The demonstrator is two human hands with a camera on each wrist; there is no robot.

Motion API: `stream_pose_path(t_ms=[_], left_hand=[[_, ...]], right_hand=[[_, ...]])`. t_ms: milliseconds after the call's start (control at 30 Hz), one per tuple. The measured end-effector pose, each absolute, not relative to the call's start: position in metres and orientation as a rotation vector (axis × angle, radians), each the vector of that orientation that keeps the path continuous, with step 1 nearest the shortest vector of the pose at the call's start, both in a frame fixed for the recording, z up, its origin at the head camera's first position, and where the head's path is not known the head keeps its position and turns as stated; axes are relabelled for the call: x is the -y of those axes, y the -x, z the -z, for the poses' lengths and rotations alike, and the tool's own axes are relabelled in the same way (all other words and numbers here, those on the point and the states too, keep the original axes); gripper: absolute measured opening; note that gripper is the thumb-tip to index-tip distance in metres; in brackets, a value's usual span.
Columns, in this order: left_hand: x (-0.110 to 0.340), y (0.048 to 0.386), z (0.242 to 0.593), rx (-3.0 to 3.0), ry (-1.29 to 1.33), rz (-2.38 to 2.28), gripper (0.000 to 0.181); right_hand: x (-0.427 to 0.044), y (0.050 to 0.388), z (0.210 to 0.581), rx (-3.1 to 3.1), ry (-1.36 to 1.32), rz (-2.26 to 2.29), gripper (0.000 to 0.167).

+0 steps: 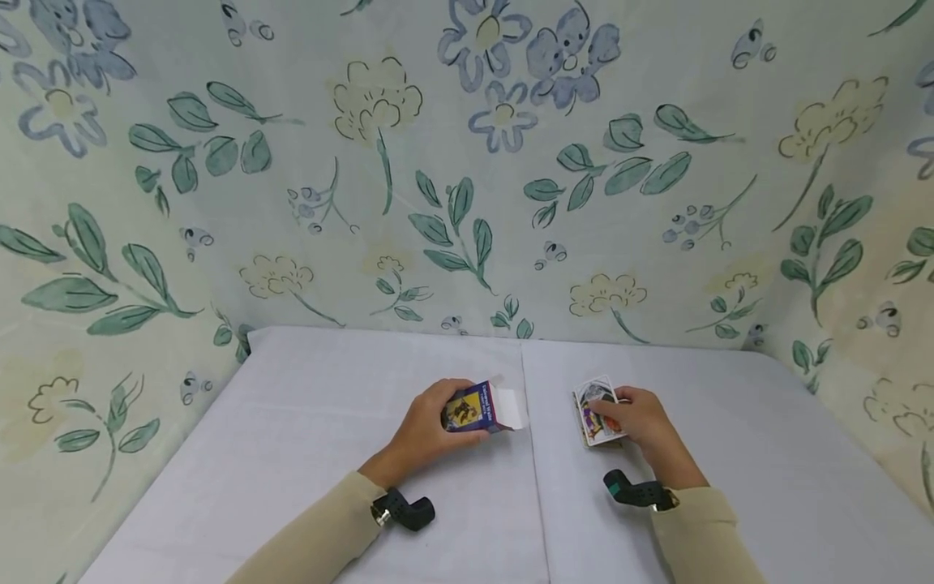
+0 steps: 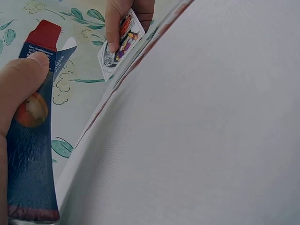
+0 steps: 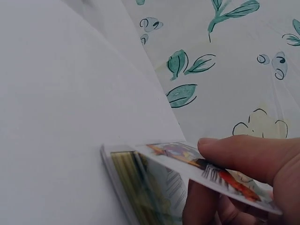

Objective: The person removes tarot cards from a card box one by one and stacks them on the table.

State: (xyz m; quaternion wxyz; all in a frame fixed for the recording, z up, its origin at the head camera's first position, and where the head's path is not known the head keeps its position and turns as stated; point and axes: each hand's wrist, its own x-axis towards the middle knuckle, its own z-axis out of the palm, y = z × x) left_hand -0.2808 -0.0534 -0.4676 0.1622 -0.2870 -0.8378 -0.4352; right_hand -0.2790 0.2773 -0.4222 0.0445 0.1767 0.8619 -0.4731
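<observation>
On the box (image 1: 473, 410) the left hand (image 1: 425, 422) grips, its wrist view alone shows a round picture (image 2: 32, 112); right hand (image 1: 648, 418) pinches cards (image 1: 600, 431).

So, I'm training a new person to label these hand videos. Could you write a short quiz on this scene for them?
1. Which hand holds the blue box?
2. True or false: the box is closed at the end facing the right hand.
3. Fill the gap: the right hand's thumb lies on top of the ____ it holds.

Key:
1. The left hand.
2. False; a white flap stands open at that end.
3. Playing cards.
</observation>
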Motion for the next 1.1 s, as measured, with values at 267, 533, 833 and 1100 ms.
stream_pose_path(t_ms=[267, 533, 833, 1100], left_hand=[[0.0538, 0.2792, 0.4639, 2.435, 0.791, 1.250, 0.072], [0.0540, 0.2786, 0.4628, 2.417, 0.819, 1.240, 0.071], [0.0544, 0.2791, 0.4614, 2.421, 0.823, 1.242, 0.072], [0.0538, 0.2779, 0.4603, 2.437, 0.818, 1.243, 0.072]], right_hand=[[-0.2726, 0.2807, 0.4231, -2.676, -0.555, 1.408, 0.051], [-0.2715, 0.2805, 0.4258, -2.766, -0.500, 1.328, 0.047], [-0.2722, 0.2793, 0.4251, -2.916, -0.433, 1.141, 0.044], [-0.2705, 0.2734, 0.4222, -2.972, -0.469, 0.977, 0.054]])
